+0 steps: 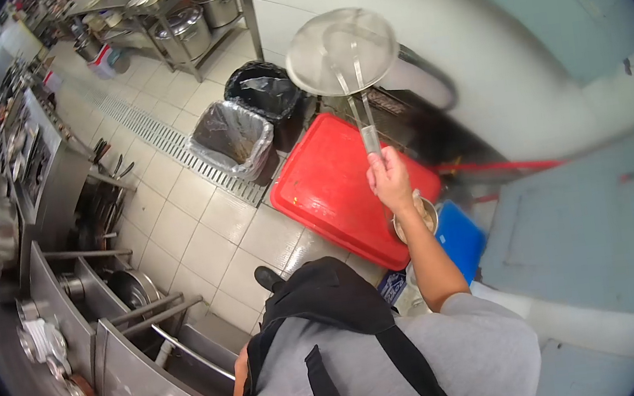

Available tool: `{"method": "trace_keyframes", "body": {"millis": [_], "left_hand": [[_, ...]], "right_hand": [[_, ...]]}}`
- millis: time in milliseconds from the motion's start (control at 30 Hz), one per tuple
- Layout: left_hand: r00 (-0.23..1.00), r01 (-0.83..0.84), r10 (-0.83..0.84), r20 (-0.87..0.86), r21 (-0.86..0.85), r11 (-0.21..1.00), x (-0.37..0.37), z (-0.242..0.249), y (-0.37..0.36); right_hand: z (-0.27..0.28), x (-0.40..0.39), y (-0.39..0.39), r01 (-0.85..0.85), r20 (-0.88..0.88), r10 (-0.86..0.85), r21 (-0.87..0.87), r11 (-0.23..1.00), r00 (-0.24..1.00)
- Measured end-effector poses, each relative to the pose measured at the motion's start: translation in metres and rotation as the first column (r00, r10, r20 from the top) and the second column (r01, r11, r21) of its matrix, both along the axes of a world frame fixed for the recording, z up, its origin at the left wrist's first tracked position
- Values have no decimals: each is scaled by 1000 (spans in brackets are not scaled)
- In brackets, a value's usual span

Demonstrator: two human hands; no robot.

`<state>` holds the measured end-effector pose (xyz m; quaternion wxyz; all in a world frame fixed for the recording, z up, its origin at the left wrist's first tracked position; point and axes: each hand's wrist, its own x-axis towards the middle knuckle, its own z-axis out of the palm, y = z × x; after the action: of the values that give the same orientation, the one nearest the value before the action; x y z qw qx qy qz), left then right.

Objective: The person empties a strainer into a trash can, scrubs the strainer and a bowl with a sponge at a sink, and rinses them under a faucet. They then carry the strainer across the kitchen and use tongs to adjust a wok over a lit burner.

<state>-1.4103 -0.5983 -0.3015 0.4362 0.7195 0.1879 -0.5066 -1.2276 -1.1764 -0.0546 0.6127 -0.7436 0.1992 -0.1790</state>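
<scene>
A round wire-mesh skimmer (308,54) with a long metal handle is held up in front of me, its mesh disc pointing away. My right hand (389,180) is closed around the lower end of that handle. Beneath the hand lies a large red plastic lid (335,184). Partly behind my right forearm is a metal pot (431,220) with something pale in it. Of my left side, only a strip of the arm shows beside my body; the left hand is out of sight.
Two lined bins, one with a clear bag (228,134) and one with a black bag (261,87), stand beyond the lid. A floor drain grate (170,148) crosses the tiles. Left are steel counters (139,382) with cookware. A blue board (460,240) lies at right, near the wall.
</scene>
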Motion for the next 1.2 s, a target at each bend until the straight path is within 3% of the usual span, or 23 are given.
{"method": "trace_keyframes", "body": {"millis": [67,133,233,267,300,333,400,467,533,600,633,700,733,767,800,833,867,900,933,967,1033,1133,1200], "left_hand": [[994,108,-110,27,67,992,18,-20,18],[984,169,-173,36,98,981,45,-32,28],[976,214,-218,25,114,970,86,-32,42],[939,293,-319,126,189,937,103,-26,45],[884,355,-415,217,267,896,120,-19,47],[885,356,-414,214,265,896,131,-11,47],[956,82,-92,280,47,996,150,15,47],[956,24,-45,290,77,997,171,61,25],[963,-9,-24,268,118,993,162,75,17],[932,161,-202,301,158,974,153,76,21],[961,161,-185,204,129,979,135,-2,56],[943,215,-244,228,143,966,118,-16,73],[917,267,-300,262,154,951,110,-22,81],[916,278,-295,271,98,955,104,-35,93],[919,278,-296,262,105,955,102,-20,96],[923,263,-299,241,169,950,104,3,91],[929,247,-298,219,232,941,101,13,93],[930,245,-297,216,240,940,96,12,103],[955,114,-164,246,204,972,98,16,106],[963,-25,-19,267,162,987,95,10,110],[975,-23,-13,220,163,986,76,15,117],[972,51,-85,219,158,986,73,2,119],[956,41,-82,283,149,988,61,-5,120]], "right_hand": [[20,-5,0,60,84,-64,53,997,994],[32,-9,-1,152,295,-190,148,977,936],[-33,7,-27,265,295,-259,20,964,920],[-59,13,-33,327,288,-298,-58,943,910],[-69,15,-30,345,167,-339,-6,939,926],[-72,14,-26,345,164,-339,-8,939,927],[-76,16,-16,472,40,-495,245,847,868],[-56,18,4,463,58,-483,206,862,874],[-37,12,21,376,158,-399,157,913,903],[-30,17,32,353,175,-366,106,930,914],[-37,22,36,325,173,-328,46,945,929],[-72,28,44,268,160,-261,-20,963,952],[-95,30,56,269,105,-262,-54,962,959],[-134,25,64,237,-64,-237,4,971,969],[-207,15,64,238,-263,-216,55,970,940],[-216,6,80,360,-555,-159,273,892,817],[-219,-6,84,358,-562,-152,276,892,813],[-221,-13,85,395,-523,-138,420,817,841],[-224,-7,85,410,-471,-132,557,722,872],[-202,5,90,442,-447,-238,436,784,862],[-154,20,87,372,-293,-291,274,887,911],[-103,40,80,304,-142,-271,323,896,952],[-93,45,81,204,51,-227,285,937,972]]}}
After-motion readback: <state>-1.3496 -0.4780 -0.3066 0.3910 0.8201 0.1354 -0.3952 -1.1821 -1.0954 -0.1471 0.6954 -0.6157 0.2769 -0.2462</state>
